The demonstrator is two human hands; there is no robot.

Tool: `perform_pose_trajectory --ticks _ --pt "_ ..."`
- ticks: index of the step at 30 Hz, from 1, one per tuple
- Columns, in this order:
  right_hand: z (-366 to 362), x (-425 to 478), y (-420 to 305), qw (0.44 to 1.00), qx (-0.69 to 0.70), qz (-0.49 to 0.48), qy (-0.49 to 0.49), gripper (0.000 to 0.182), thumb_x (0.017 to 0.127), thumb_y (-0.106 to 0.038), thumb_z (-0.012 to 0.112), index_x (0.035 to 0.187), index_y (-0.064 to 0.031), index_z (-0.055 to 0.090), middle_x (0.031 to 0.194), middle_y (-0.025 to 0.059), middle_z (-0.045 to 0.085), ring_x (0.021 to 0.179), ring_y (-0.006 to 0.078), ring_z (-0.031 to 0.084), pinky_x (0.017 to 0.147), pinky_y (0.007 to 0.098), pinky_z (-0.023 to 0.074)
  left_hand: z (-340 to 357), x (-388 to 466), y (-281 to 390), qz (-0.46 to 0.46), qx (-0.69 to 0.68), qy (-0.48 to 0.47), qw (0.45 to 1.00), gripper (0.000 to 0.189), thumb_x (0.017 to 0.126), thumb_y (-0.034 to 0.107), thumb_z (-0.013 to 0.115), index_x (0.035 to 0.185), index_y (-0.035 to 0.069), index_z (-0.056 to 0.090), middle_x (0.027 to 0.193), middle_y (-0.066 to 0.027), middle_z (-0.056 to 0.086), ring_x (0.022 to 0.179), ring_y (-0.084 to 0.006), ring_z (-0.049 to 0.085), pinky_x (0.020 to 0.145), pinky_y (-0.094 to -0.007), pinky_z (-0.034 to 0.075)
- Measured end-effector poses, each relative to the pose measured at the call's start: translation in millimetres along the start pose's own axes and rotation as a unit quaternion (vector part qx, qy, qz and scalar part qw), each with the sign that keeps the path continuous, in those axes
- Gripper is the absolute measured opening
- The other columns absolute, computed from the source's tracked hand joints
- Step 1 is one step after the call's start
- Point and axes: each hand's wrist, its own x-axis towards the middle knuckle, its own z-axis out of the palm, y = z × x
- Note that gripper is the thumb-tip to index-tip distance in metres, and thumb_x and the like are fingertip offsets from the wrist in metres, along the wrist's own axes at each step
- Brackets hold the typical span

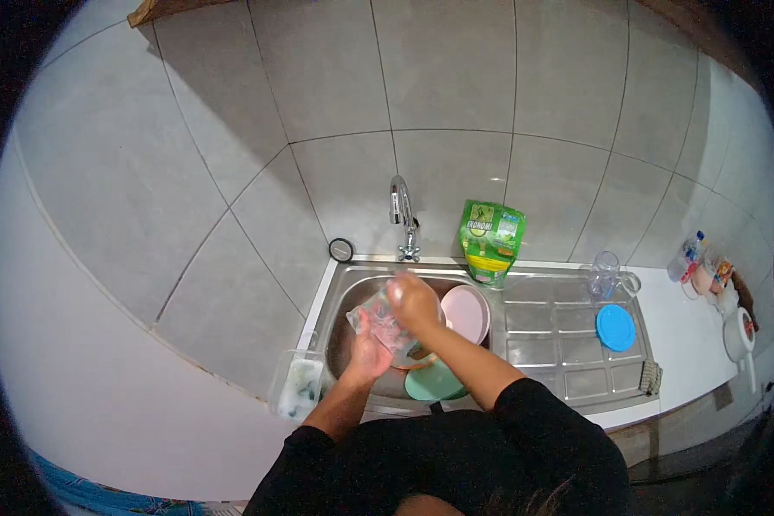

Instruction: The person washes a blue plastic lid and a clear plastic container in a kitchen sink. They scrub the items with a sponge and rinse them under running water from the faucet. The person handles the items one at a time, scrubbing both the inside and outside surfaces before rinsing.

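Observation:
Over a stainless steel sink basin point(340, 348), my left hand point(368, 351) holds a clear plastic container point(387, 322) from below, its palm turned up. My right hand point(415, 302) is at the container's upper right part, its fingers curled; what lies within them is hidden. A pink plate or bowl point(467, 314) leans in the basin to the right. Below it rests a light green plastic dish point(434, 380), partly behind my right forearm.
A chrome faucet point(401, 216) rises behind the basin. Beside it stands a green soap refill pouch point(492, 242). The ribbed drainboard point(542, 351) holds a clear pitcher point(604, 274) and a blue lid point(615, 327). A tub with suds point(300, 387) sits at left.

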Motion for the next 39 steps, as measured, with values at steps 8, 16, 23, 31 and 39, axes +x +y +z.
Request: perform_pose_trajectory --ticks 8,16,23,31,39 --pt "1 1 37 0.996 -0.058 -0.063 0.003 0.024 0.075 -0.021 0.054 0.087 0.0003 0.055 0.102 0.0191 0.054 0.094 0.0327 0.052 0.078 0.0363 0.0445 -2 -4 3 -0.017 -0.013 -0.015 1.0 0.065 0.082 0.057 0.022 0.125 0.01 0.029 0.125 -0.0112 0.039 0.116 -0.0269 0.037 0.095 -0.0419 0.03" --pt "16 -3 14 0.977 0.032 -0.209 0.005 0.024 0.079 -0.024 0.05 0.091 -0.003 0.054 0.094 0.0175 0.056 0.089 0.0353 0.053 0.076 0.0418 0.0423 -25 -3 -2 0.016 0.102 -0.058 0.993 0.044 0.085 0.017 0.044 0.124 0.003 0.03 0.124 -0.0133 0.039 0.112 -0.0225 0.041 0.095 -0.0367 0.031" --pt "0 23 38 0.983 0.036 0.129 -0.129 0.038 0.084 -0.036 0.04 0.099 -0.0036 0.053 0.097 0.0185 0.055 0.092 0.0347 0.051 0.081 0.0387 0.0405 -25 -10 -13 -0.016 0.507 -0.118 0.853 0.044 0.081 0.011 0.046 0.123 0.001 0.033 0.115 -0.0167 0.048 0.104 -0.0285 0.047 0.091 -0.0369 0.034" --pt "-12 -1 -3 0.995 0.054 -0.049 -0.068 0.057 0.058 -0.008 0.061 0.109 0.0024 0.038 0.111 0.0208 0.044 0.098 0.0372 0.047 0.082 0.0394 0.0407 -33 1 13 0.074 0.849 -0.154 0.5 0.034 0.079 0.012 0.049 0.112 0.005 0.045 0.104 -0.0216 0.051 0.1 -0.0321 0.049 0.089 -0.039 0.035" --pt "4 -32 21 0.962 0.015 -0.273 0.014 0.033 0.064 -0.005 0.059 0.094 0.0039 0.047 0.117 0.0214 0.043 0.111 0.0356 0.04 0.087 0.0433 0.0381 -27 20 35 0.023 -0.191 0.029 0.981 0.04 0.085 0.023 0.034 0.12 0.005 0.038 0.107 -0.0144 0.054 0.101 -0.026 0.05 0.089 -0.0374 0.036"
